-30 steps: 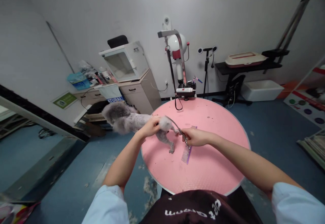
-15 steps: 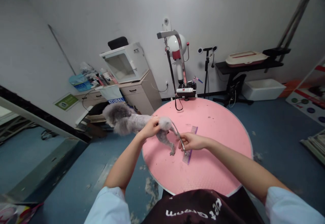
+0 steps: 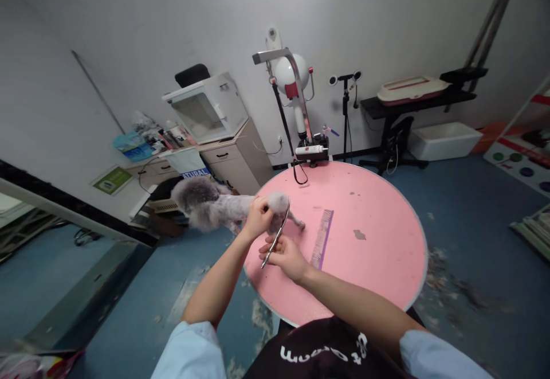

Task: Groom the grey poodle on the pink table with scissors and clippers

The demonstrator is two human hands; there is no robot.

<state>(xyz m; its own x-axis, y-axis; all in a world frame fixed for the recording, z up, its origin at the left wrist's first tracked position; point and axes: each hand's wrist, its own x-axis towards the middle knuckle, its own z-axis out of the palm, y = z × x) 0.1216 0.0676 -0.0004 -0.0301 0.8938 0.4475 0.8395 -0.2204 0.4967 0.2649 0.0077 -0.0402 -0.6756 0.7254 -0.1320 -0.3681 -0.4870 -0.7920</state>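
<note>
A grey, close-clipped dog [image 3: 236, 207] stands at the left side of the round pink table [image 3: 369, 207], its fluffy head facing left and its rump toward the middle. My left hand [image 3: 258, 217] is closed on the dog's hindquarters, apparently at the tail, which the fingers hide. In my right hand [image 3: 283, 256] are curved metal scissors [image 3: 277, 235], their blades pointing up along the rear edge of the dog's rump. A purple-backed comb [image 3: 322, 240] lies flat on the table, right of my right hand.
At the table's far edge rise a metal grooming arm [image 3: 296, 75] with a hanging black loop [image 3: 299, 174] and a white bottle [image 3: 310, 149]. Cabinets [image 3: 227, 158] stand behind the dog. Tufts of hair [image 3: 261, 316] lie on the blue floor.
My right hand has moved left with the scissors, off the comb and closer to the dog's rump. The scissors have swung to slant the other way. My left hand keeps its hold.
</note>
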